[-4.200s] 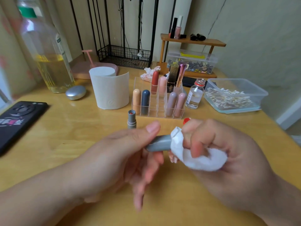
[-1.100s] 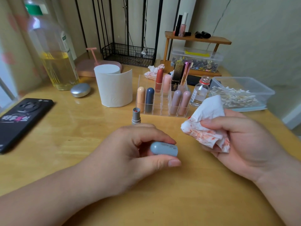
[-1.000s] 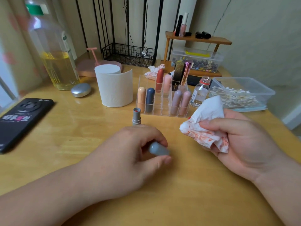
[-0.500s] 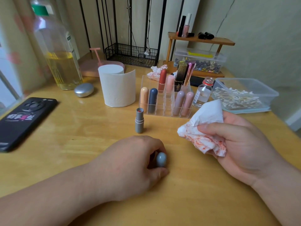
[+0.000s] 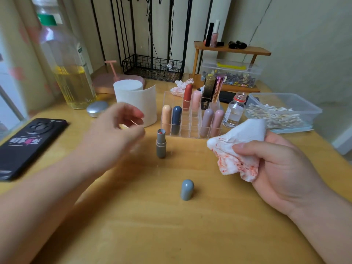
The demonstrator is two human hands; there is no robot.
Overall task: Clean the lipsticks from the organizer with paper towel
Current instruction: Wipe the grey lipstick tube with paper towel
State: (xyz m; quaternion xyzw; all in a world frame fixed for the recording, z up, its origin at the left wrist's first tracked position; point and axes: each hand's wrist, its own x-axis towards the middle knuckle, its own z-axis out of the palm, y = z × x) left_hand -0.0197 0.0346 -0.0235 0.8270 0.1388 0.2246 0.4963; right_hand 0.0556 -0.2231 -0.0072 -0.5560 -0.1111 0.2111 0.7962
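Released half a second ago, the grey cap [image 5: 187,189] now stands alone, dome up, on the table [image 5: 171,235], and the left hand [image 5: 112,134] has lifted away toward the open lipstick base [image 5: 161,144]. That hand is blurred by motion, its fingers loosely curved with nothing visibly in them. It is near the base but not touching it. The base stands upright just in front of the clear organizer [image 5: 190,130], with red showing at its mouth. The right hand [image 5: 282,168] grips a bunched paper towel [image 5: 236,147] between thumb and curled fingers. The towel's lower folds are smeared red, while its upper part looks white. The step in hand appears to be picking up the base for wiping. It would go best with the left hand taking the barrel low, leaving the rim exposed. The right hand should turn a white patch of towel to the rim rather than the stained folds, which would likely spread colour. Light pressure round the mouth should spare the soft red tip. The cap seems safe where it stands, provided the left forearm stays clear of it.
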